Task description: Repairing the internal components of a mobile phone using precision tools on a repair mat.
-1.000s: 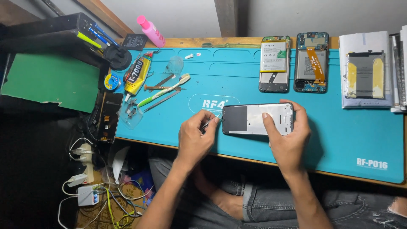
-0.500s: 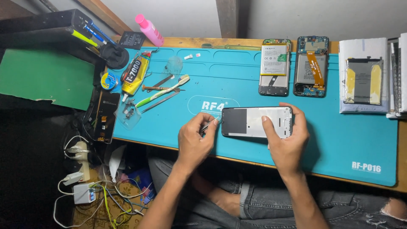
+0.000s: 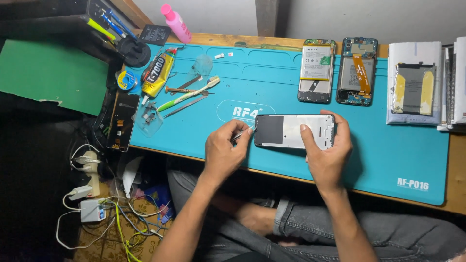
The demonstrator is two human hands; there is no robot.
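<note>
Phone frame (image 3: 294,131): flat on blue mat (image 3: 272,82), near front edge.
Right hand (image 3: 326,151): clamps frame's right end, thumb on top.
Left hand (image 3: 224,151): pinches thin metal tool (image 3: 241,135), tip at frame's left edge.
Progress: frame stripped; two opened phones (image 3: 337,71) well apart, unassembled.

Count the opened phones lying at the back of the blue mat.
2: a white-battery opened phone on the blue silicone mat, and an orange-ribbon opened phone right beside it.

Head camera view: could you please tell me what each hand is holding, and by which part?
Left hand pinches a thin metal tool near its tip; right hand grips the flat grey phone frame at its right end.
</note>
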